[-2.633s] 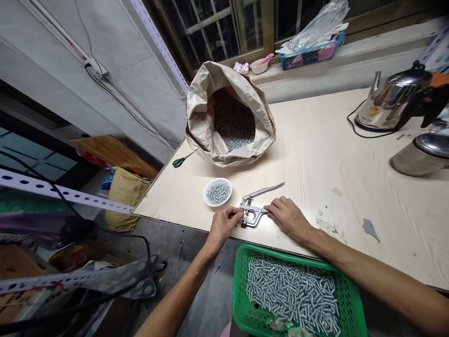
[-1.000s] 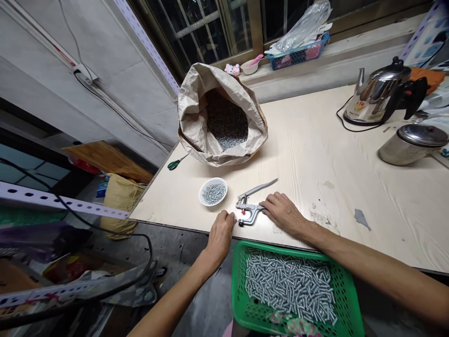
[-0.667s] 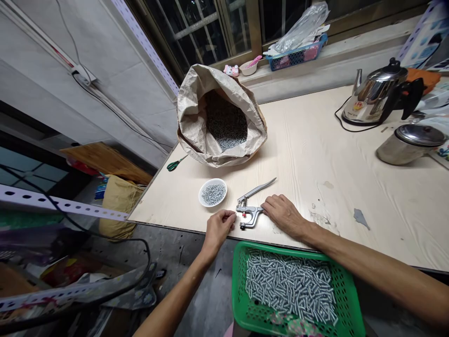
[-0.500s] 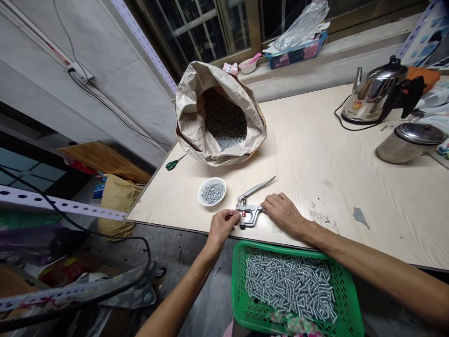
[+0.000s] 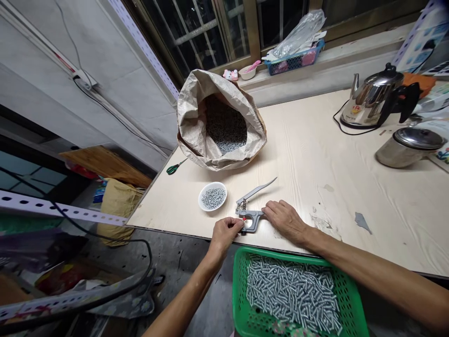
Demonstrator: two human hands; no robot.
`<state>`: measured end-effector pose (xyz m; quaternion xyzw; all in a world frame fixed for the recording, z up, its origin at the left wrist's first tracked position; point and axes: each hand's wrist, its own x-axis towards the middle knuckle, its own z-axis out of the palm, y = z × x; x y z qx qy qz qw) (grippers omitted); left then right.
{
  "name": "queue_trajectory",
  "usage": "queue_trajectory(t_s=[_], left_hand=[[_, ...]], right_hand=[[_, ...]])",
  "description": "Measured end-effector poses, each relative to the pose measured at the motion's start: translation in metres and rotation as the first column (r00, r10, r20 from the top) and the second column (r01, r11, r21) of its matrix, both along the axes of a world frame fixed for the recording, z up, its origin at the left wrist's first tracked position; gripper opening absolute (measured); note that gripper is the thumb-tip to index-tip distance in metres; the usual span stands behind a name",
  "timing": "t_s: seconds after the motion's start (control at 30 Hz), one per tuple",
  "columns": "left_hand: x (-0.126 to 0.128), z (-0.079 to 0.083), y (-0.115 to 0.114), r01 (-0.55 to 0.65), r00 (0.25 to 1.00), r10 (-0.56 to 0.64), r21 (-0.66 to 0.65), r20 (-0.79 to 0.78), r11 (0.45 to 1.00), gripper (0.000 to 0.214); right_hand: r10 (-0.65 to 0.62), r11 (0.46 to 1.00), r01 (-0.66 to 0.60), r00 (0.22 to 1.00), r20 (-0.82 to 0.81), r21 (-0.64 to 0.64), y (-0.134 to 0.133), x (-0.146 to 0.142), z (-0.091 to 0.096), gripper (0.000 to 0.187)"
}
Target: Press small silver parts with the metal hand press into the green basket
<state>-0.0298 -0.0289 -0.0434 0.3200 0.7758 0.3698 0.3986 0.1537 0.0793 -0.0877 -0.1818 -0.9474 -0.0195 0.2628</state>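
Grey snap-fastener pliers (image 5: 256,214) lie near the table's front edge, their upper lever raised and a red part showing at the jaw. My right hand (image 5: 286,221) is closed around the end of the lower handle. At the jaw, my left hand (image 5: 224,235) pinches with thumb and forefinger; whatever sits between the fingertips is too small to make out. Just behind that hand stands a white bowl (image 5: 200,202) of small silvery screw-like pieces (image 5: 214,196). Below the table edge, a green basket (image 5: 239,290) holds many longer silvery threaded pieces (image 5: 291,290).
An open sack (image 5: 192,124) of metal pieces stands at the back of the table (image 5: 298,140). Green-handled scissors (image 5: 172,169) lie left of it. To the right are a kettle (image 5: 368,103) and a lidded metal pot (image 5: 400,150). A blue basket (image 5: 294,61) rests on the windowsill.
The whole view has shifted slightly, so things sit a little lower in the picture. Both hands keep their places at the pliers, and the lever stays raised.
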Motion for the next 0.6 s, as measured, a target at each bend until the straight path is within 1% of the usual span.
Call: queue_trajectory(t_s=[0.13, 0.27, 0.47, 0.6], left_hand=[[-0.0027, -0.0035, 0.0012, 0.038, 0.998, -0.039, -0.031, -0.039, 0.999, 0.035], [-0.0047, 0.0002, 0.0041, 0.092, 0.995, -0.096, -0.095, -0.037, 0.991, 0.035], [-0.0064, 0.0055, 0.0063, 0.188, 0.976, -0.202, -0.155, -0.078, 0.97, 0.032], [-0.0078, 0.0038, 0.0061, 0.193, 0.973, -0.215, -0.211, -0.088, 0.958, 0.03]], right_hand=[[-0.002, 1.0, 0.002, 1.0, -0.023, -0.003, -0.0007, -0.001, -0.0038, 0.02], [-0.01, 1.0, 0.009, 1.0, -0.024, -0.017, -0.0009, -0.0017, -0.0071, 0.017], [0.012, 1.0, -0.013, 1.0, -0.018, -0.018, -0.0005, -0.0009, -0.0044, 0.018], [0.054, 0.997, -0.054, 0.999, 0.002, -0.047, 0.0008, -0.0005, -0.002, 0.019]])
